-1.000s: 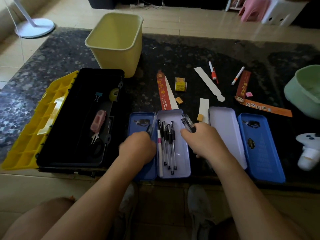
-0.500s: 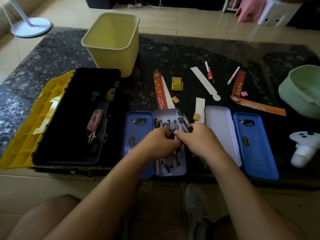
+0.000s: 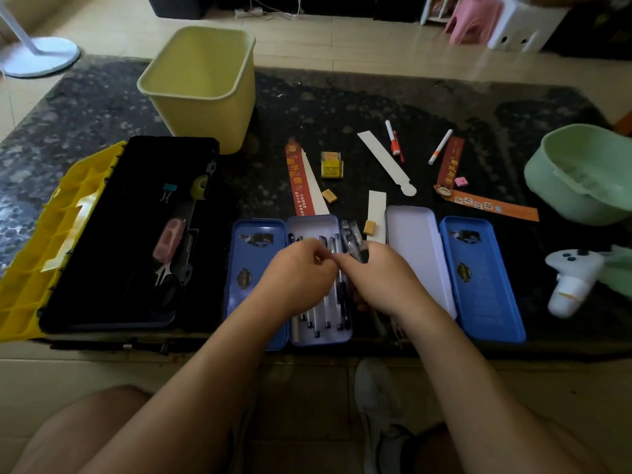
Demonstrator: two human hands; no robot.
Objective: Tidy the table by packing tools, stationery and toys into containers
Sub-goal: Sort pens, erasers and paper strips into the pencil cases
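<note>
Your fingers [image 3: 325, 268] meet tip to tip, curled, above the open blue pencil case [image 3: 239, 254]. Your right hand [image 3: 379, 282] grips a bundle of clear pens [image 3: 352, 237] that juts past its knuckles. Whether your left hand [image 3: 297, 271] pinches anything cannot be told. Beneath them a row of gel pens [image 3: 328, 316] lies lengthwise in the case's pale tray; the gold emblem on the lid is too small to read. Just beyond, a red bookmark [image 3: 298, 179] appears to read 勤学不倦. The case sits at the near edge of the dark stone table [image 3: 342, 104], between an open black toolbox [image 3: 89, 285] and a second open pencil case [image 3: 478, 302]. Bare stone shows farther back, between the yellow bin [image 3: 205, 97] and the green basin [image 3: 578, 186].
</note>
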